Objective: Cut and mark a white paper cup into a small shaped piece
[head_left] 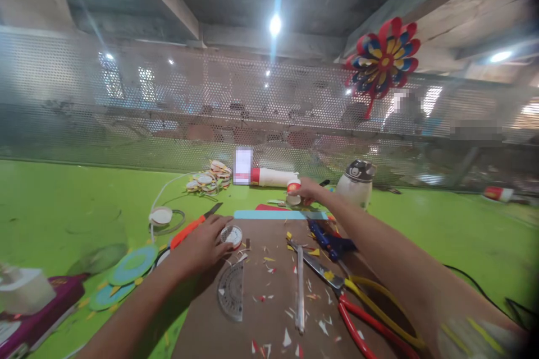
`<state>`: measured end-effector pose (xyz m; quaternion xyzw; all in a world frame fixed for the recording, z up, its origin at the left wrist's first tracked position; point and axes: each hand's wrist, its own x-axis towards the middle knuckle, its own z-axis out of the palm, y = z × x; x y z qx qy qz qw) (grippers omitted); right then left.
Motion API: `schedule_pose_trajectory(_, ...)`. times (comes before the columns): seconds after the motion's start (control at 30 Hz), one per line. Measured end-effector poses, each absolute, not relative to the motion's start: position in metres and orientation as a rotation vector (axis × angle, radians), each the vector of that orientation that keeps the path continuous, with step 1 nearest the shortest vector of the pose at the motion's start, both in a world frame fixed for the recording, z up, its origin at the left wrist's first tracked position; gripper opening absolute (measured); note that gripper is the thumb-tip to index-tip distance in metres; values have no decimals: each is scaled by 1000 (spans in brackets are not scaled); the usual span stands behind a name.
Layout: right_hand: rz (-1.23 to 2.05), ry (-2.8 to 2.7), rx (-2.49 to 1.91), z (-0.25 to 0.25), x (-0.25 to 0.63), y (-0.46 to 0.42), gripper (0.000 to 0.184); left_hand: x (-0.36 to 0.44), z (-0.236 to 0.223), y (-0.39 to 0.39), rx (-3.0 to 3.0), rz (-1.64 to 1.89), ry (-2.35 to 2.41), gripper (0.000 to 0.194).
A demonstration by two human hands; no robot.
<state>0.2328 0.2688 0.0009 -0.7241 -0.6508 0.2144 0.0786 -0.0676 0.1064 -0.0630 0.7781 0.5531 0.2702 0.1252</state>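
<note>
At the near left of the brown board (202, 325), my left hand (205, 242) pinches a small round white disc (231, 235) with a rim, possibly a cup bottom. A clear protractor (231, 291) lies just below it. My right hand (309, 190) reaches past the board's far edge, its fingers closed on a white paper cup (293, 192) with a red patch. Behind that cup lies a stack of white paper cups (275, 178) on its side. An orange-handled knife (189, 230) rests beside my left hand.
Scissors (337, 286) with red and yellow handles, a silver rod (300, 291), a blue tool (328, 241) and paper scraps cover the board. A kettle-like jug (355, 185), a phone (243, 166), a purple power strip (59, 308) and a paper-petal flower (385, 61) surround it.
</note>
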Motion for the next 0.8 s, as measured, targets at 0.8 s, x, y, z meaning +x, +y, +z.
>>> schedule_pose_trajectory(0.8, 103, -1847, -1040, 1, 169, 33, 82, 12, -13, 36, 1078, 1251, 389, 28)
